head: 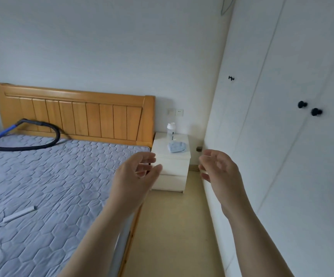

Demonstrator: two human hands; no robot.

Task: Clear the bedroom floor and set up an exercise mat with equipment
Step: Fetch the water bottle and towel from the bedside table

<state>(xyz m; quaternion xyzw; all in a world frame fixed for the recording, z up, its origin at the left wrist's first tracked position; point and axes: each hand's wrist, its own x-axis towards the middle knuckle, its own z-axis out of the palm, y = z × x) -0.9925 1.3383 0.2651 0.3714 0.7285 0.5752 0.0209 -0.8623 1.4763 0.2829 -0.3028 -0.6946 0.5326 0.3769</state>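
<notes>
- Wardrobe (282, 136): white doors, black knobs, along the right.
- Bed (52, 176): grey quilted mattress, wooden headboard (82, 116).
- Floor (172, 226): beige strip between bed and wardrobe.
- Nightstand (172, 176): white, at the wall beside the bed.
- Tube (57, 134): black with a blue end, curved on the mattress by the headboard.
- Left hand (134, 176), right hand (220, 170): raised before the nightstand, fingers loosely spread, holding nothing.
- Bottle (171, 131), cloth (177, 146): side by side on the nightstand.
- Bar (20, 213): white, flat on the mattress.

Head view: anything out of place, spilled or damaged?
Nothing spilled or damaged. Two things sit oddly on the bare mattress: a black hose with a blue end, looped by the headboard, and a loose white bar nearer the camera. A crumpled blue cloth lies on the nightstand beside the bottle.
</notes>
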